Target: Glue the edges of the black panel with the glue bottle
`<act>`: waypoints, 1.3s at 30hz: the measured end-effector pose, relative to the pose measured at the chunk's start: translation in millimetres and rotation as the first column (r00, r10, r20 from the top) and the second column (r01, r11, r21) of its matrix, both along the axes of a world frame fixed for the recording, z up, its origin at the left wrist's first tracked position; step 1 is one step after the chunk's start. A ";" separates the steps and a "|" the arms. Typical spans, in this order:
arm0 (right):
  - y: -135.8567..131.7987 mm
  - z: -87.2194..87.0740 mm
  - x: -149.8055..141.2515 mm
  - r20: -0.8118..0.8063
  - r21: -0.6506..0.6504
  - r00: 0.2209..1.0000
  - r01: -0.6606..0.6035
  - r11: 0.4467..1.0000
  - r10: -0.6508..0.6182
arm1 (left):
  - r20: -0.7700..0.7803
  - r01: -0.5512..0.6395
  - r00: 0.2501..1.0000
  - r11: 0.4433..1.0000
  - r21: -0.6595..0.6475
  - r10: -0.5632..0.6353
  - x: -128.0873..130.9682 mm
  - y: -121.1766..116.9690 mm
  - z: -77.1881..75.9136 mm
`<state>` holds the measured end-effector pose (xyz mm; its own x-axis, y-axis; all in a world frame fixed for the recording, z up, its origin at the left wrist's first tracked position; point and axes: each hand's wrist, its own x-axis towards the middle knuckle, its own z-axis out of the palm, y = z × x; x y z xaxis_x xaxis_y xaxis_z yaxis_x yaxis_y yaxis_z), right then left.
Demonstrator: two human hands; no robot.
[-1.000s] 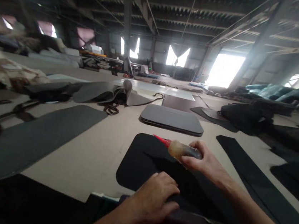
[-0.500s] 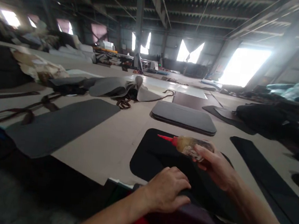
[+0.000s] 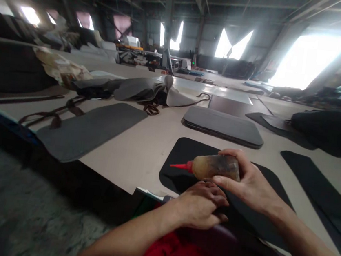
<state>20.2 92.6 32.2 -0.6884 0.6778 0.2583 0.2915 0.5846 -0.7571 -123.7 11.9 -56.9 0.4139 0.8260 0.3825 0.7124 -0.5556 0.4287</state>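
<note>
My right hand (image 3: 252, 184) is closed round a squeeze bottle (image 3: 212, 167) of amber glue with a red nozzle pointing left. It hovers just above a black rounded pad (image 3: 185, 158) lying on the beige table (image 3: 143, 149). My left hand (image 3: 201, 203) rests on the near edge of that pad, its fingers curled down on the black material, directly under the bottle.
A grey pad (image 3: 92, 129) lies to the left, a stack of grey pads (image 3: 223, 125) further back, a long black strip (image 3: 320, 190) at right. Folded grey sheets (image 3: 144, 90) and brown straps (image 3: 55, 115) lie at the back left. The table's near edge drops to the floor (image 3: 10, 208).
The view has swung left and down. My right hand has drawn the bottle back toward me, over my left hand, whose fingers have curled more on the pad's edge.
</note>
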 end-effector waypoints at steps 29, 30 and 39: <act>6.7 -6.4 -35.3 0.065 0.146 0.969 -0.247 0.958 0.240 | 0.005 0.011 1.000 0.999 -0.050 -0.011 -0.5 -2.0 2.2; 6.3 -5.8 -35.7 0.073 0.154 0.966 -0.256 0.954 0.247 | 0.013 0.006 1.000 0.999 -0.049 -0.006 -0.4 -2.0 1.6; 8.9 -3.0 -38.4 0.125 0.255 0.950 -0.310 0.916 0.287 | 0.071 0.006 0.997 0.995 -0.101 0.001 -0.6 -1.7 2.9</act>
